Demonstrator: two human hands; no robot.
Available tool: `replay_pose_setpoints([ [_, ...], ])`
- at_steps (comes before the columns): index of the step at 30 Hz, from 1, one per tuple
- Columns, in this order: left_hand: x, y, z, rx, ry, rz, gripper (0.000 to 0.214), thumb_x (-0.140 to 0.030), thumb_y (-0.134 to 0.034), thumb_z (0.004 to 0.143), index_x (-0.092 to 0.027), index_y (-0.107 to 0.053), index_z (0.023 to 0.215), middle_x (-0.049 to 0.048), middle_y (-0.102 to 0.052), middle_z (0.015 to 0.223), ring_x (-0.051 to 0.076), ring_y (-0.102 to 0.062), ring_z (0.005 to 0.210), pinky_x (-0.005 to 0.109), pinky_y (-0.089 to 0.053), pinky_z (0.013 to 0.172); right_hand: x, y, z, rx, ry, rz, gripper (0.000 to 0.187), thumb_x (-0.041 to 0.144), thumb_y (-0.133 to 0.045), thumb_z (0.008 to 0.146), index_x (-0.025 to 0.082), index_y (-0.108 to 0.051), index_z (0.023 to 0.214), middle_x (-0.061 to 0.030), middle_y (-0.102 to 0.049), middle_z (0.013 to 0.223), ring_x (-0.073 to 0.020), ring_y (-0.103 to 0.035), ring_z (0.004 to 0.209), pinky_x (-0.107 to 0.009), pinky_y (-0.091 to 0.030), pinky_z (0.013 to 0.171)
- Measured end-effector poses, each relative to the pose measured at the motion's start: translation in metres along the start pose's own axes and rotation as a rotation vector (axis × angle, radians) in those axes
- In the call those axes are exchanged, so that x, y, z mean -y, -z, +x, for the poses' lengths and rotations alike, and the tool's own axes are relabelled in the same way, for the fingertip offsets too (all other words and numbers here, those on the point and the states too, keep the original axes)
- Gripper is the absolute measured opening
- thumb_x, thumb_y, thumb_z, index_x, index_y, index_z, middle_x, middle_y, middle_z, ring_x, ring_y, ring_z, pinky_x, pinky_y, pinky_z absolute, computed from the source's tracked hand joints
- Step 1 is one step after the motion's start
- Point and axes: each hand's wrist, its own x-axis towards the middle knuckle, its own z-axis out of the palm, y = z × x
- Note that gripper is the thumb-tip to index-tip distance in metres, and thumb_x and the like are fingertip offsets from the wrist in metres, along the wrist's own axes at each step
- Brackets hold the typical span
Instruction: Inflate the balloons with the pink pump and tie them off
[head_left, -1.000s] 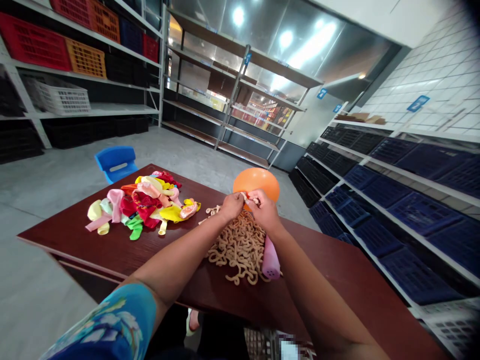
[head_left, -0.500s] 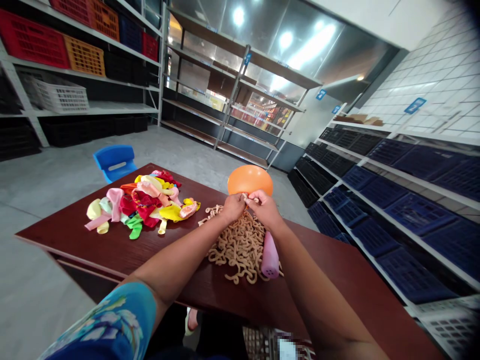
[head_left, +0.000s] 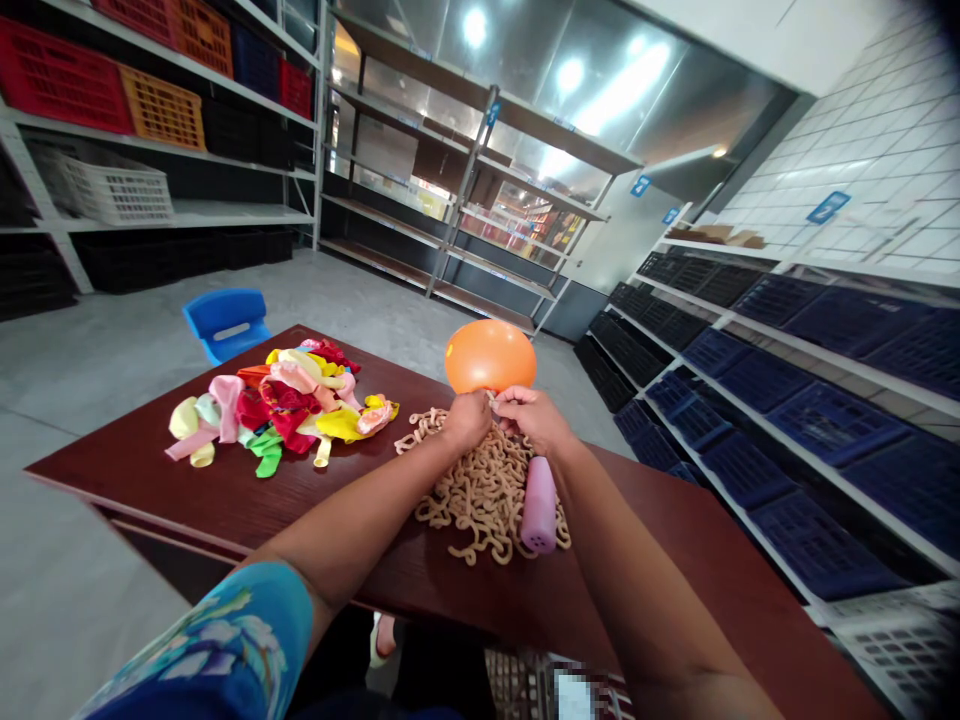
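An inflated orange balloon [head_left: 491, 355] stands just beyond my hands, its neck toward me. My left hand [head_left: 469, 418] is closed at the balloon's neck, which the fingers mostly hide. Beside it, my right hand [head_left: 534, 415] pinches a short piece of tan cord close to the neck. Whether the cord goes round the neck is too small to tell. Below both hands lies a loose heap of curly tan cord pieces [head_left: 476, 490]. A pink cylinder [head_left: 539, 505] with small holes in its near end rests at the heap's right side, by my right forearm.
Deflated balloons [head_left: 289, 400] in many colours lie piled on the left of the dark red table [head_left: 337, 525]. A blue chair [head_left: 227, 322] stands behind the table. Shelves with blue crates [head_left: 817, 430] line the right; more crates fill the left shelves [head_left: 240, 215].
The orange balloon has shifted slightly left and up. My right hand's fingers have changed position at the neck beside my left hand. The pink cylinder shows a little more.
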Motion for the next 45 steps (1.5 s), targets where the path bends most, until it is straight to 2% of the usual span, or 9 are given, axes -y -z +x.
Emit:
replay_pose_setpoints([
  [5, 0.002, -0.003, 0.003, -0.009, -0.02, -0.144, 0.028, -0.026, -0.034, 0.086, -0.015, -0.054, 0.069, 0.0035, -0.057, 0.066, 0.012, -0.05, 0.063, 0.023, -0.035, 0.058, -0.009, -0.007, 0.002, -0.092, 0.101, -0.075, 0.017, 0.036, -0.058, 0.066, 0.021, -0.05, 0.065, 0.0061, -0.05, 0.044, -0.0096, -0.046, 0.039, -0.022, -0.036, 0.042],
  [10, 0.003, -0.011, 0.007, 0.007, 0.02, -0.327, 0.036, -0.033, -0.032, 0.087, -0.016, -0.047, 0.059, 0.0003, -0.049, 0.057, 0.01, -0.043, 0.055, 0.022, -0.035, 0.055, -0.023, -0.008, 0.01, -0.418, 0.242, -0.384, 0.022, 0.043, -0.052, 0.071, 0.021, -0.051, 0.069, 0.0003, -0.059, 0.06, -0.0143, -0.054, 0.054, -0.026, -0.04, 0.053],
  [13, 0.004, -0.015, 0.009, 0.055, 0.047, -0.452, 0.038, -0.039, -0.033, 0.087, -0.016, -0.045, 0.059, -0.0015, -0.044, 0.052, 0.009, -0.04, 0.049, 0.022, -0.034, 0.051, -0.025, -0.008, 0.009, -0.517, 0.311, -0.49, 0.021, 0.042, -0.052, 0.073, 0.021, -0.051, 0.07, -0.0023, -0.062, 0.069, -0.0155, -0.056, 0.063, -0.027, -0.041, 0.06],
  [16, 0.005, -0.015, 0.01, 0.092, 0.093, -0.549, 0.036, -0.039, -0.033, 0.087, -0.016, -0.047, 0.063, -0.0035, -0.04, 0.047, 0.009, -0.037, 0.044, 0.022, -0.031, 0.047, -0.024, -0.009, 0.005, -0.477, 0.399, -0.483, 0.022, 0.043, -0.05, 0.076, 0.021, -0.054, 0.073, -0.0029, -0.063, 0.073, -0.0151, -0.056, 0.067, -0.027, -0.042, 0.062],
  [21, 0.004, -0.01, 0.011, 0.027, 0.106, -0.481, 0.035, -0.036, -0.035, 0.086, -0.014, -0.055, 0.067, -0.001, -0.048, 0.051, 0.01, -0.042, 0.05, 0.021, -0.035, 0.051, -0.023, -0.007, 0.0, -0.276, 0.462, -0.356, 0.026, 0.046, -0.047, 0.08, 0.022, -0.058, 0.078, -0.001, -0.063, 0.072, -0.0134, -0.056, 0.065, -0.025, -0.043, 0.061],
  [25, 0.002, -0.008, 0.009, 0.004, 0.1, -0.428, 0.039, -0.039, -0.034, 0.086, -0.014, -0.057, 0.067, -0.0004, -0.049, 0.051, 0.011, -0.045, 0.053, 0.021, -0.036, 0.052, -0.023, -0.003, 0.002, -0.309, 0.413, -0.216, 0.03, 0.046, -0.049, 0.078, 0.021, -0.062, 0.088, -0.0014, -0.065, 0.076, -0.0132, -0.056, 0.064, -0.025, -0.045, 0.06],
  [31, 0.003, -0.011, 0.008, -0.033, 0.112, -0.371, 0.036, -0.035, -0.035, 0.086, -0.014, -0.056, 0.065, 0.0006, -0.051, 0.055, 0.011, -0.047, 0.057, 0.022, -0.036, 0.055, -0.024, -0.004, 0.005, -0.299, 0.505, -0.257, 0.03, 0.042, -0.058, 0.073, 0.02, -0.069, 0.089, -0.0055, -0.066, 0.093, -0.0143, -0.058, 0.074, -0.027, -0.047, 0.066],
  [39, 0.006, -0.014, 0.008, -0.063, 0.107, -0.407, 0.038, -0.036, -0.032, 0.087, -0.013, -0.055, 0.066, 0.0007, -0.052, 0.058, 0.011, -0.046, 0.058, 0.022, -0.036, 0.056, -0.024, -0.017, 0.007, -0.364, 0.299, -0.074, 0.035, 0.05, -0.061, 0.067, 0.016, -0.067, 0.077, -0.0021, -0.064, 0.064, -0.0126, -0.055, 0.056, -0.026, -0.045, 0.055],
  [45, 0.008, -0.008, 0.01, 0.019, -0.008, -0.325, 0.03, -0.029, -0.035, 0.086, -0.014, -0.055, 0.07, -0.0006, -0.051, 0.059, 0.01, -0.044, 0.056, 0.022, -0.036, 0.057, -0.014, 0.0, 0.009, -0.348, 0.398, -0.344, 0.026, 0.044, -0.056, 0.073, 0.019, -0.062, 0.072, -0.0017, -0.063, 0.07, -0.0132, -0.054, 0.062, -0.025, -0.042, 0.059],
])
